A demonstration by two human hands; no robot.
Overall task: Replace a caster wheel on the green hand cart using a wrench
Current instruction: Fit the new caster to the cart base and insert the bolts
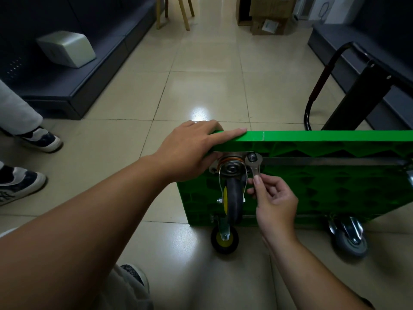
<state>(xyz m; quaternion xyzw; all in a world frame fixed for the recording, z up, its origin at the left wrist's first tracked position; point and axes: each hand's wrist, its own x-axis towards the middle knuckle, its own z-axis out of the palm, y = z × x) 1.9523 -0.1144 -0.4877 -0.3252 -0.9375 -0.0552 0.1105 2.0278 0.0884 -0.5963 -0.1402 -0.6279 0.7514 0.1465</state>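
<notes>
The green hand cart (pixel 324 189) stands on its long edge, its ribbed underside facing me. A black caster wheel (pixel 233 198) in a metal fork hangs from its mounting plate at the cart's upper left corner. My left hand (pixel 192 151) grips that top corner, fingers over the far edge, thumb near the plate. My right hand (pixel 273 202) pinches the lower end of a small silver wrench (pixel 253 164), whose open jaw sits on a bolt at the plate's right corner.
A black-and-yellow wheel (pixel 224 239) and a grey caster (pixel 349 237) touch the tiled floor below the cart. The cart's black handle (pixel 317 86) folds away behind. Another person's shoes (pixel 40 139) stand left. Dark benches line both sides; cardboard boxes (pixel 266 14) sit far back.
</notes>
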